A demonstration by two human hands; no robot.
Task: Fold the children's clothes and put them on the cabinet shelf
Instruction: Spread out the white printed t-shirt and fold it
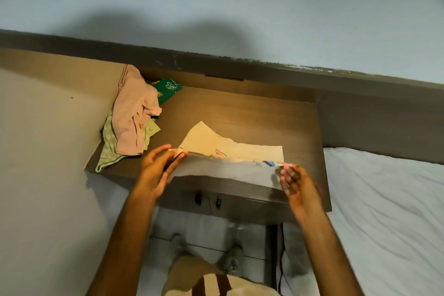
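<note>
A cream children's shirt (211,144) with a small coloured print lies on the brown cabinet top (252,118). Its near edge is lifted off the surface. My left hand (156,170) pinches the left corner of that edge, and my right hand (295,182) pinches the right corner. The lifted cloth is blurred. At the cabinet's back left lies a loose pile: a pink garment (134,113) on top, a light green checked one (110,151) under it, a dark green printed one (167,90) behind.
A white wall (48,151) stands on the left and a bed with a white sheet (384,211) on the right. Two dark handles (207,199) show on the cabinet front. My feet are on the tiled floor (206,226) below.
</note>
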